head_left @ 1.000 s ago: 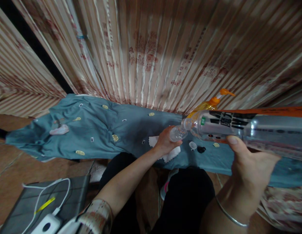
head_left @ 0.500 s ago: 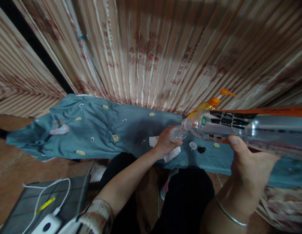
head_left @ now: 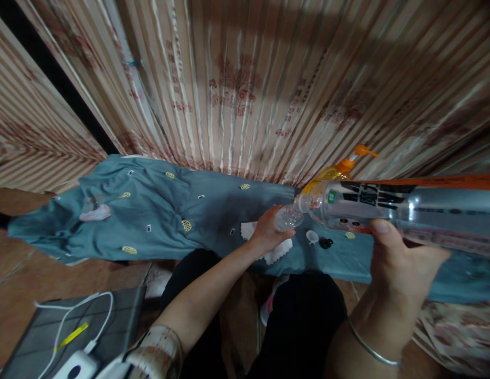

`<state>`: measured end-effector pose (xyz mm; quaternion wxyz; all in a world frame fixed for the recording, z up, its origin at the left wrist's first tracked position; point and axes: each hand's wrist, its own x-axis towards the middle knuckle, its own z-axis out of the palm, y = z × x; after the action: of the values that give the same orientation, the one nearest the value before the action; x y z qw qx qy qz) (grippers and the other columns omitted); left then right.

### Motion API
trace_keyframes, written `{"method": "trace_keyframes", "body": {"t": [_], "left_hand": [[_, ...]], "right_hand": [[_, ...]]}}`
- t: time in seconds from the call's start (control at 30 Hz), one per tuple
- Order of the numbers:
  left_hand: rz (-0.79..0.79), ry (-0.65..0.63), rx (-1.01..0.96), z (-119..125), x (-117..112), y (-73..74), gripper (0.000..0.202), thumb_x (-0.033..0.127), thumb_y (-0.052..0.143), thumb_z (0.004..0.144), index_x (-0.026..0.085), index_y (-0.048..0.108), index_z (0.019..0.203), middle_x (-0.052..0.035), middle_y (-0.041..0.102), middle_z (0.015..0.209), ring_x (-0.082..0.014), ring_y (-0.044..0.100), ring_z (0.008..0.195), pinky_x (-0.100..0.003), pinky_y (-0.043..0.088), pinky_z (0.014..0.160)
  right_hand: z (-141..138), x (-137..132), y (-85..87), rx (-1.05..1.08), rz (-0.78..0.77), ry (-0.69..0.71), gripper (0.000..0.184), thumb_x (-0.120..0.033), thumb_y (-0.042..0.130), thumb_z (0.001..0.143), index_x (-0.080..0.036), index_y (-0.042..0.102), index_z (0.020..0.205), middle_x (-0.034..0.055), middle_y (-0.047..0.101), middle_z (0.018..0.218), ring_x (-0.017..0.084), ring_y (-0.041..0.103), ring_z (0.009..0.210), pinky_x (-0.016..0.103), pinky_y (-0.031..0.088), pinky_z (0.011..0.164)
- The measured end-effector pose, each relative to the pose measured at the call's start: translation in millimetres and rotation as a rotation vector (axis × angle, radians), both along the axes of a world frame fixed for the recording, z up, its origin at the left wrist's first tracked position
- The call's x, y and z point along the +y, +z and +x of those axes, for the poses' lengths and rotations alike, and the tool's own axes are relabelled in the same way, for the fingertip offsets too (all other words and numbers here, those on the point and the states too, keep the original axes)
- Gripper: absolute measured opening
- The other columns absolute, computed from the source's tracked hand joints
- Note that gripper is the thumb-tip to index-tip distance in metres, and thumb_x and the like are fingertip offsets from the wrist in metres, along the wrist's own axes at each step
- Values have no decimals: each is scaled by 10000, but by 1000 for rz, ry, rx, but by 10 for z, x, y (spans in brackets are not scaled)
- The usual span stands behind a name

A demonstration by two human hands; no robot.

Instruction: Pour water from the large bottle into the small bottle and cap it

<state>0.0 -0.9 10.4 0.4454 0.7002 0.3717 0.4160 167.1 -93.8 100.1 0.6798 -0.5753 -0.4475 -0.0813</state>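
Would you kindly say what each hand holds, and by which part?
The left hand holds a small bottle by its body; the right hand, a large bottle by its side.

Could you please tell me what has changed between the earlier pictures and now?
Nothing has visibly changed beyond a slight shift of the whole view; nothing was taken hold of or let go. The left hand still holds the small bottle, and the right hand the big bottle, tipped towards it. The pump bottle and white cloth stayed put.
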Motion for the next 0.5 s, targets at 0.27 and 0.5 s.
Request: {"method": "trace_keyframes", "body": {"t": [0.27, 0.5], "left_hand": [[33, -10, 1, 1, 14, -39, 560, 253, 780, 662, 203, 589, 1186, -61, 680, 1215, -260, 630, 1116, -416, 468, 1020], [21, -12, 24, -1, 8, -5, 551, 257, 778, 665, 204, 585, 1179, -63, 681, 1204, -256, 629, 1120, -407, 464, 1021]], "right_hand": [[-52, -3, 46, 27, 38, 0, 721, -470, 834, 551, -151, 552, 1133, 73, 648, 1107, 269, 597, 1148, 517, 306, 1147], [-67, -10, 63, 34, 21, -22, 786, -541, 834, 514, -164, 552, 1144, 75, 645, 1131, 280, 577, 1195, 536, 293, 1156]]}}
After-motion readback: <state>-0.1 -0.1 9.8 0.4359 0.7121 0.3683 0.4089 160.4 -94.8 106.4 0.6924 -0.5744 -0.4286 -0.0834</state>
